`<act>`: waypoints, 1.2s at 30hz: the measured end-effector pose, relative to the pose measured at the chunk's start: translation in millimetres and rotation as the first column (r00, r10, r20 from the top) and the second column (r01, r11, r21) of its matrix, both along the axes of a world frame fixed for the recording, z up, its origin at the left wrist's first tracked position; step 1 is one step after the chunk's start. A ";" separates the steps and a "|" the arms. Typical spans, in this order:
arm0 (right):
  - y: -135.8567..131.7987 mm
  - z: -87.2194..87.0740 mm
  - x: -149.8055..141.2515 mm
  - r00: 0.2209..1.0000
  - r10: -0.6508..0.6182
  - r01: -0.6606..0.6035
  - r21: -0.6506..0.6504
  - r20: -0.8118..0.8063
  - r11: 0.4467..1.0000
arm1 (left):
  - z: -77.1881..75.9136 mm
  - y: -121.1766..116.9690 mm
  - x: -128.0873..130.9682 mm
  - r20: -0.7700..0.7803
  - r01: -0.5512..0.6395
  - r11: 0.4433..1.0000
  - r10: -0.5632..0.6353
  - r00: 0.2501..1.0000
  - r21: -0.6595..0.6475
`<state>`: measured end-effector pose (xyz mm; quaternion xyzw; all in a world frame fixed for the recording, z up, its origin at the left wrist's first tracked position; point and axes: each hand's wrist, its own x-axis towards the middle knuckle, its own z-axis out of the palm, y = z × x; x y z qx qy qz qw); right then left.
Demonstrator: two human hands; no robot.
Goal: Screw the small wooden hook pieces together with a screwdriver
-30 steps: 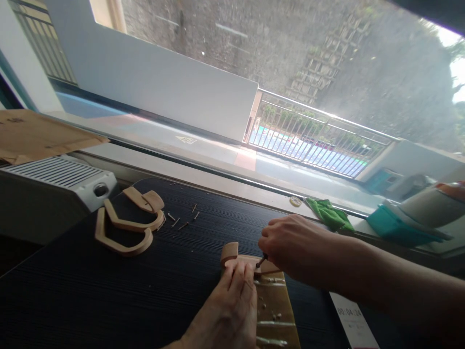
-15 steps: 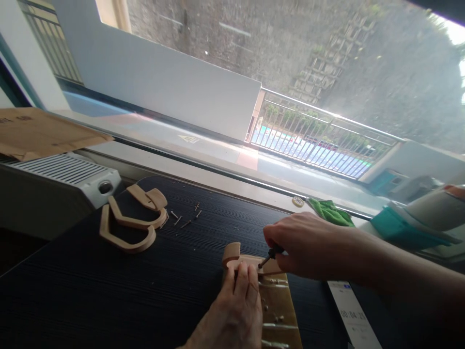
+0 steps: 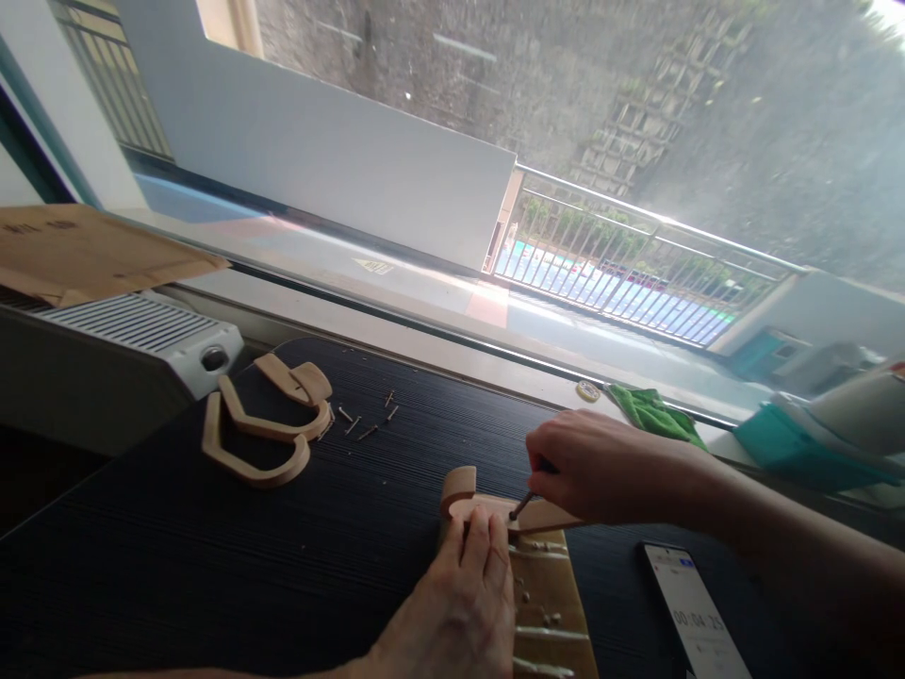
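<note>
A curved wooden hook (image 3: 460, 487) lies across the end of a brownish board (image 3: 551, 589) with shiny strips and small holes. My left hand (image 3: 467, 589) presses its fingers on the hook and steadies it against the board. In my right hand (image 3: 584, 462) is a screwdriver (image 3: 521, 505), gripped in a fist that mostly hides its handle. Its shaft slants down to the hook's flat part, just right of my left fingertips. Whether a screw sits under the tip cannot be made out.
Several more wooden hooks (image 3: 258, 474) lie on the dark table (image 3: 176, 585) at the left, with loose screws (image 3: 367, 433) beside them. A phone (image 3: 697, 608) showing a timer is at the right. A green cloth (image 3: 654, 415) and tape roll (image 3: 587, 390) rest on the windowsill.
My right hand has turned a little around the screwdriver, whose tip stays on the hook. More of the phone shows now. The whole view has shifted slightly.
</note>
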<state>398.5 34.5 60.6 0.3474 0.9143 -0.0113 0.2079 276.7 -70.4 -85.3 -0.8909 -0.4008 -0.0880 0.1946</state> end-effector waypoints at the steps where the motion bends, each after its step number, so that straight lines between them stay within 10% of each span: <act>1: 0.1 1.2 0.6 1.000 -0.016 0.016 0.001 -0.005 1.000 | 0.5 -0.5 0.1 0.000 0.001 1.000 -0.001 1.000 0.010; 13: -5.9 7.6 3.6 0.975 0.220 -0.219 -0.052 0.008 0.974 | 3.3 -6.0 -1.6 -0.008 -0.020 0.999 0.020 1.000 -0.036; 22: 8.1 -3.9 11.2 0.996 -0.053 0.052 -0.028 -0.065 0.998 | -2.8 -1.9 0.9 -0.005 -0.024 1.000 0.024 1.000 -0.007; 32: -13.1 7.7 3.3 0.983 0.181 -0.182 -0.051 -0.024 0.982 | -10.0 -2.8 1.9 0.005 -0.043 0.992 0.043 0.999 0.115; 36: -7.3 -1.5 13.4 0.989 0.089 -0.097 -0.070 -0.115 0.993 | -9.6 -1.2 1.4 0.000 -0.037 0.995 0.038 0.999 0.092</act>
